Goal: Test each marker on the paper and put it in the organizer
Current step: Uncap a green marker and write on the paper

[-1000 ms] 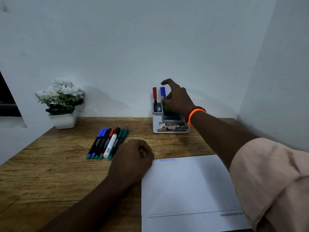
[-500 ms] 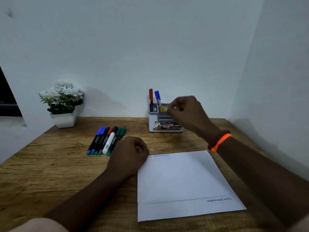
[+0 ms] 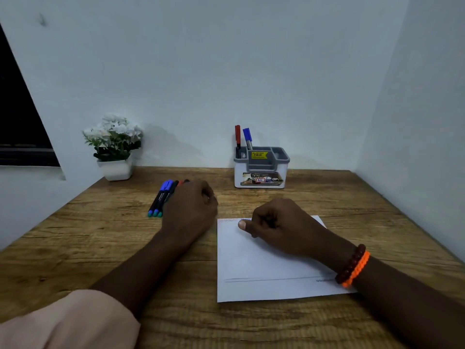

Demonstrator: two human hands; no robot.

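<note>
Left hand [image 3: 190,206]: laid over the marker row [image 3: 161,197]; grip cannot be told. Right hand [image 3: 274,224]: curled, nothing held, rested on paper [image 3: 264,263]. Organizer [image 3: 261,170]: two markers contained.

A small desk nook in a home or office, set in a plain white wall corner. Wood-grain desk [image 3: 100,235] under both hands; white organizer [image 3: 261,172] w/ price sticker (two markers upright in it) beyond the right hand [image 3: 279,225]; potted white flowers [image 3: 114,144] far left of the left hand [image 3: 188,210], by a dark window [image 3: 17,117].
</note>
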